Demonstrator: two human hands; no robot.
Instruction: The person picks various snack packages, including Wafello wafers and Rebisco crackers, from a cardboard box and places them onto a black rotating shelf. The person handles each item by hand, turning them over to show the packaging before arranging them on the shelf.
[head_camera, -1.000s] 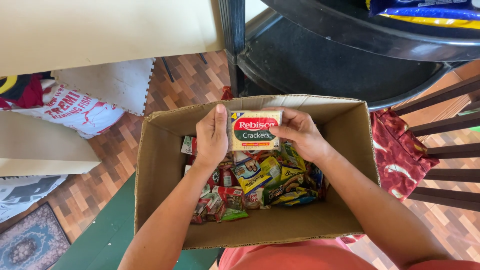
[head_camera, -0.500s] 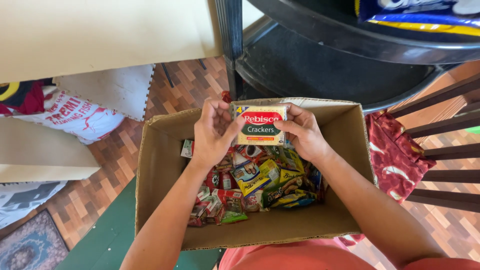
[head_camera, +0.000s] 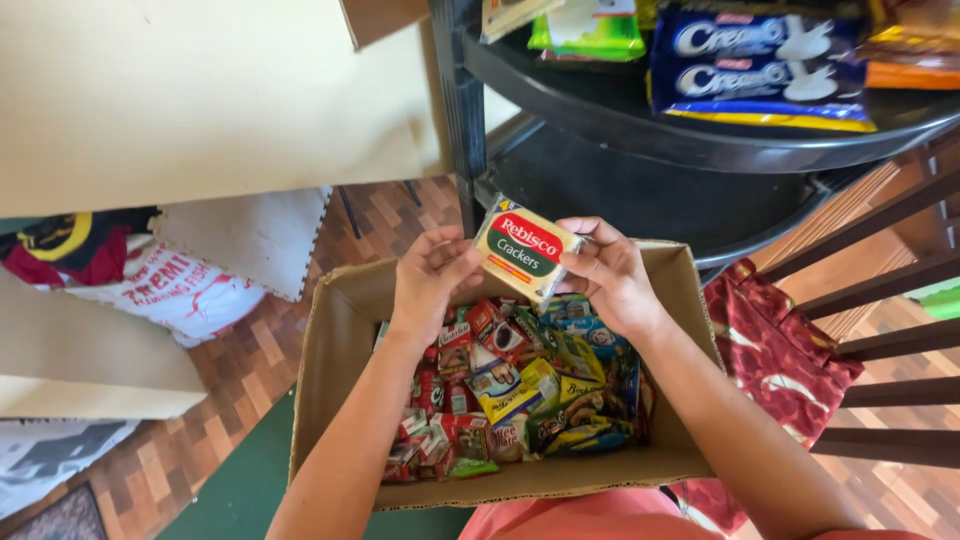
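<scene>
Since a second ago you have lifted the cracker pack (head_camera: 527, 247) from just inside the box (head_camera: 325, 350) to above its far rim, toward the top middle of the frame, and tilted it so its right end dips. Your left hand (head_camera: 432, 283) pinches the pack's left end between thumb and fingertips; your right hand (head_camera: 610, 275) grips the right end, thumb on the printed face and fingers curled behind, so both hands are closed on it and neither is free. The pack is yellowish with a red and green label, held clear of everything below. Under your hands the open cardboard box sits in the lower middle of the frame, filled with a jumble of small snack packets (head_camera: 510, 395) in red, yellow, green and blue. Beyond the box, in the upper right, a black round shelf (head_camera: 640, 130) carries blue biscuit packs (head_camera: 760, 65) and a green packet (head_camera: 590, 30). A red patterned cloth (head_camera: 780, 355) hangs just right of the box, beside dark chair slats (head_camera: 890, 300). At the left edge a printed sack (head_camera: 165, 290) lies on the wood floor (head_camera: 240, 370).
</scene>
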